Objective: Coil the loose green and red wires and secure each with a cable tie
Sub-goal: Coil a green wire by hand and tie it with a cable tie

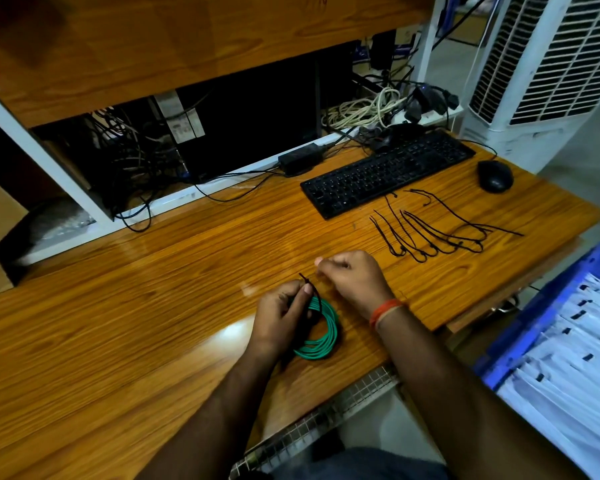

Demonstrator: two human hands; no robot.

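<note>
The green wire (pixel 321 336) lies coiled in a ring on the wooden desk (pixel 153 306) near its front edge. A black cable tie (pixel 315 295) wraps over the coil's top, and its free tail sticks up to the left. My left hand (pixel 279 320) grips the coil and pinches it at the tie. Just to the right of the tail is my right hand (pixel 352 282), fingers curled, with nothing visible between them. Several spare black cable ties (pixel 433 237) lie in a row to the right. No red wire is in view.
A black keyboard (pixel 388 171) and mouse (pixel 495 175) sit at the back right of the desk. A power brick (pixel 300 157) and tangled cables lie behind. A white cooler (pixel 541 74) stands at the far right, with a blue crate (pixel 520 341) of white packets by the desk's right edge.
</note>
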